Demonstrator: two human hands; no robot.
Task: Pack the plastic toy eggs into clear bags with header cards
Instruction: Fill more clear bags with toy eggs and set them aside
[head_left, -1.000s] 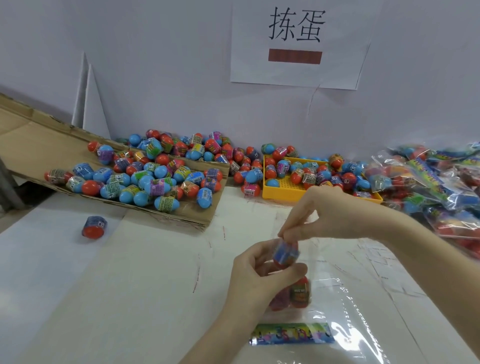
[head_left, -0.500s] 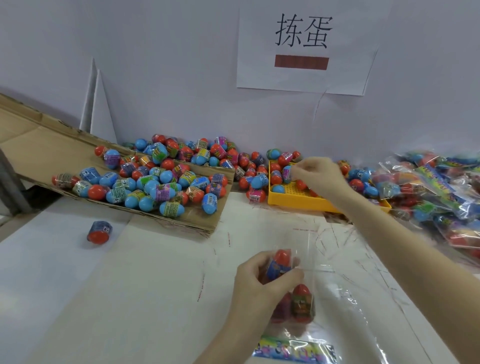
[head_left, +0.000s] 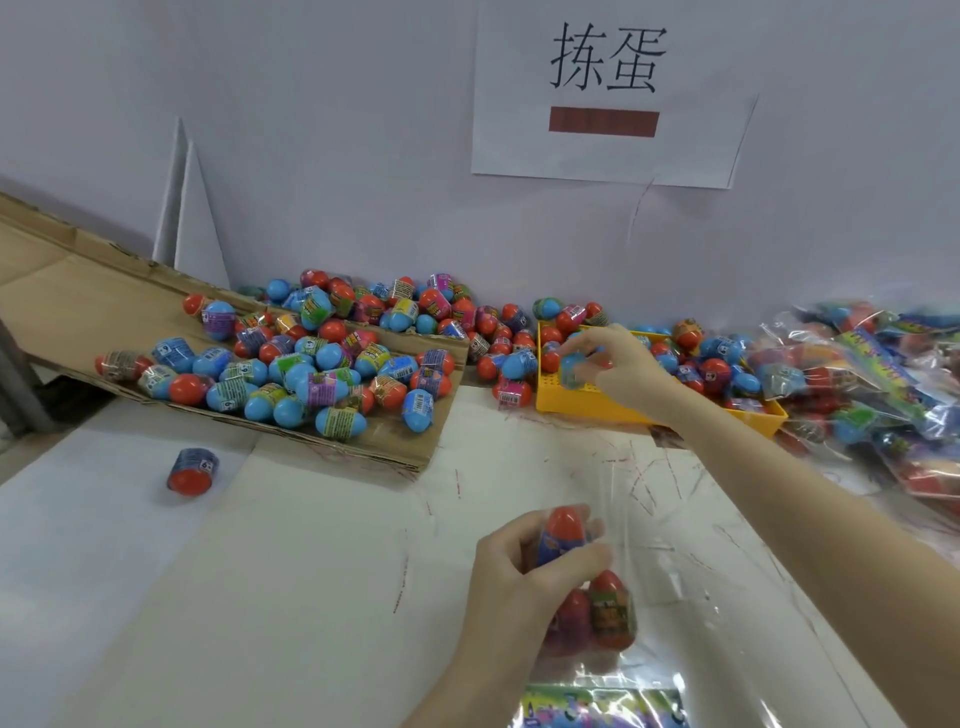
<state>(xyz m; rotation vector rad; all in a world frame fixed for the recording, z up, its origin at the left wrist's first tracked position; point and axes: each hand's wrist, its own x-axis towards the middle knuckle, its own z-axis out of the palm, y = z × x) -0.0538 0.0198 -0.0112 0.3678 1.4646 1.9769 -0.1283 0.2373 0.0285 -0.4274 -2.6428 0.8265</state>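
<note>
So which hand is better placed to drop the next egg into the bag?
The right hand, probably. It is over the yellow tray, already pinching a blue egg. The left hand is busy gripping the clear bag with eggs inside.

Pale workroom corner with a paper-covered surface

A plain pale grey-lilac wall (head_left: 322, 104) rises behind the flat white surface (head_left: 78, 545), which is overlaid with a cream paper sheet (head_left: 311, 597) marked by thin red pen scribbles. A white paper sign (head_left: 613, 93) with two black characters and a dark red bar hangs on the wall. Lighting is soft and even.
</note>
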